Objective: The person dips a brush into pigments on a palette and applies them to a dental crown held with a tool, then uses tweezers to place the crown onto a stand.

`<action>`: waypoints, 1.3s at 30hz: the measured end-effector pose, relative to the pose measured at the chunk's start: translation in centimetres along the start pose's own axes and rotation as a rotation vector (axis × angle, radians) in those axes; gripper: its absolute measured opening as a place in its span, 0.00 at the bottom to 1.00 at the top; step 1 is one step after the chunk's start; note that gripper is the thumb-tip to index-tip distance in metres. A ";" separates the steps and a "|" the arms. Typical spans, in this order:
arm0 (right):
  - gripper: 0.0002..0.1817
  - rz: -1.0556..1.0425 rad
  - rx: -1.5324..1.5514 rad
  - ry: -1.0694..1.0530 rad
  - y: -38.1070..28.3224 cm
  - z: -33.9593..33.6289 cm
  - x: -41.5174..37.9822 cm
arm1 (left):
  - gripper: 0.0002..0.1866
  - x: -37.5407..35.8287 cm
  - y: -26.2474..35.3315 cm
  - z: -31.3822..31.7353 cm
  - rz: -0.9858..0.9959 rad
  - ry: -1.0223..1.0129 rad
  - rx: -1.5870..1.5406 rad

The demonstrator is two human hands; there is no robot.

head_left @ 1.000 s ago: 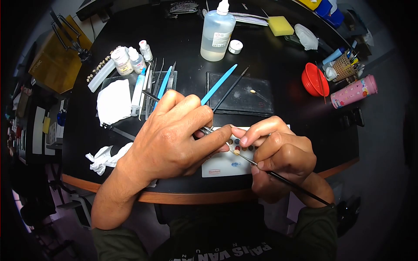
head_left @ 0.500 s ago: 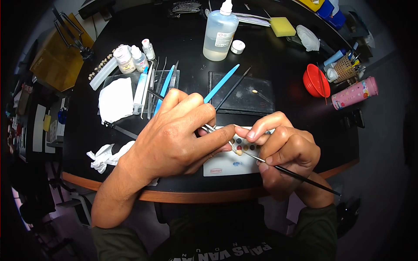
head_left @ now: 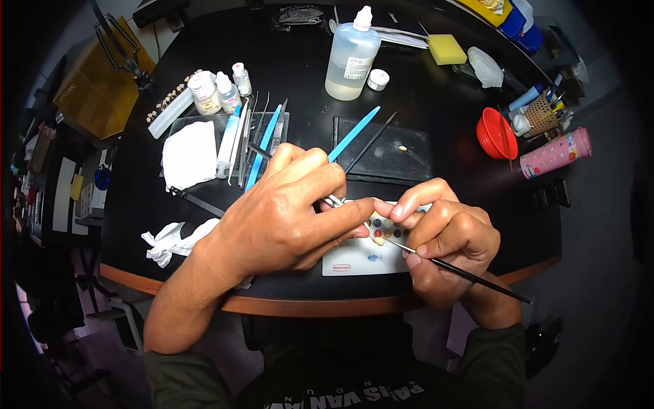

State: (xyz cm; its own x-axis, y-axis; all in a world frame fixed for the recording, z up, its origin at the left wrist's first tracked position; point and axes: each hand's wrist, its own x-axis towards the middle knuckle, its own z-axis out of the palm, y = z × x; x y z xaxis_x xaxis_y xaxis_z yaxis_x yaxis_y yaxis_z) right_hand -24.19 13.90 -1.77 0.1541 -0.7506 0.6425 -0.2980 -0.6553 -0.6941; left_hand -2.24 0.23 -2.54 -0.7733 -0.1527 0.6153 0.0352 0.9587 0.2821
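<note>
My left hand (head_left: pixel 286 218) is closed around slim metal tweezers (head_left: pixel 368 228), most of which its fingers hide. At their tip sits a small cream-coloured dental crown (head_left: pixel 379 240). Pinched in my right hand (head_left: pixel 453 238) is a fine brush (head_left: pixel 470 275) with a black handle and silver ferrule, its tip right at the crown. The fingertips of both hands meet just above the crown. Below them lies a white palette card (head_left: pixel 354 262) with rows of coloured dots and a blue smear.
Behind the hands, a black tray (head_left: pixel 392 153) carries a blue-handled tool (head_left: pixel 354 133) and another brush (head_left: pixel 371 142). A large clear bottle (head_left: pixel 351 65), small bottles (head_left: pixel 204 93), crumpled tissue (head_left: pixel 167 244), a red bowl (head_left: pixel 495 134) and a pink flask (head_left: pixel 555 154) stand around.
The view has shifted slightly, so the table items appear a little lower and to the right. Both hands keep nearly the same pose, with the brush tip still at the crown.
</note>
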 end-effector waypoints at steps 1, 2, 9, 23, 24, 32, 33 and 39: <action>0.10 0.002 -0.001 -0.003 0.0 -0.1 -0.1 | 0.16 0.0 0.0 0.0 0.000 0.000 -0.001; 0.11 0.003 -0.002 -0.007 0.0 -0.1 -0.1 | 0.16 0.0 0.0 0.0 -0.001 -0.001 -0.003; 0.14 -0.016 -0.015 0.091 0.1 0.5 0.0 | 0.10 -0.1 -0.2 0.4 0.008 0.021 -0.033; 0.14 -0.021 -0.013 0.085 0.2 0.3 -0.3 | 0.10 -0.2 -0.4 0.5 0.022 0.028 -0.057; 0.14 -0.019 -0.010 0.085 0.2 0.3 -0.3 | 0.10 -0.2 -0.4 0.5 0.028 0.031 -0.054; 0.13 -0.012 0.001 0.082 0.1 0.3 -0.3 | 0.10 -0.1 -0.4 0.5 0.031 0.022 -0.047; 0.13 -0.015 0.000 0.086 0.1 0.3 -0.2 | 0.10 -0.2 -0.4 0.5 0.033 0.022 -0.047; 0.11 -0.013 0.017 0.050 0.0 0.1 -0.2 | 0.11 -0.2 -0.3 0.2 0.040 -0.001 -0.037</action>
State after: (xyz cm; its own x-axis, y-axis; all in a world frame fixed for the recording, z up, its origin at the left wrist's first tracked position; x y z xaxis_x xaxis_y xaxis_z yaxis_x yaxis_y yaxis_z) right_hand -24.14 13.99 -1.94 0.1104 -0.7370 0.6668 -0.2801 -0.6667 -0.6906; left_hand -2.25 -0.01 -2.86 -0.7713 -0.1144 0.6261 0.0891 0.9546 0.2841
